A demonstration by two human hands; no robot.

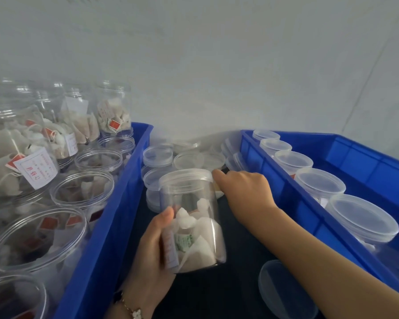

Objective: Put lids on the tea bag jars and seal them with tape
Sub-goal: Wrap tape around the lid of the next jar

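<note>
Jar (191, 217) held upright between 2 blue bins, already wearing a lid, tea bags piled inside. Left hand (152, 247) wrapped round its lower wall. Right hand (242, 183) reaching past the rim toward loose lids (158, 155); fingers hidden, grip impossible to tell. Best to steady the base, seat the lid square before taping. Clear, smooth, round plastic throughout.

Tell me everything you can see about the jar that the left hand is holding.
The jar is a clear plastic cylinder, upright and slightly tilted, with a clear lid already on top. White tea bags and a green-printed tag fill its lower half. The left hand grips its lower side, thumb on the front; the right hand reaches past its rim. It is between two blue bins.
</note>
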